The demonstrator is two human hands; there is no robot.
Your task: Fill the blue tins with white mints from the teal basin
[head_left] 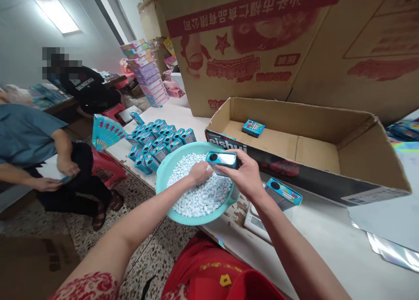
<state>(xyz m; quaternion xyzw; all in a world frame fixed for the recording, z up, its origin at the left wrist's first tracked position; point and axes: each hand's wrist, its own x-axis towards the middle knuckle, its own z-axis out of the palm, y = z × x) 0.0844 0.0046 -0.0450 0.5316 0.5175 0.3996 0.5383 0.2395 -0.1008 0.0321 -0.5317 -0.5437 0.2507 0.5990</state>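
A turquoise plastic basin (pixel 163 191) holds a heap of small white candies (pixel 199 201). Among them, my left hand (pixel 200 173) reaches in with curled fingers, its fingertips partly hidden by the candies and the box. Just above the basin's right side, my right hand (pixel 247 173) grips a small blue carton (pixel 222 160) between thumb and fingers. That carton is tilted, with a dark round hole showing on its top face. To the right, another blue carton (pixel 283 192) with a similar hole stands on a white weighing scale (pixel 257 221), partly behind my right forearm.
Several upright blue cartons (pixel 157 143) crowd the white table (pixel 327 239) left of the basin. Behind it sits a long open cardboard box (pixel 307 149) with one blue carton (pixel 253 128) inside. A large cardboard box (pixel 262 51) rises farther back. Two people sit at the left.
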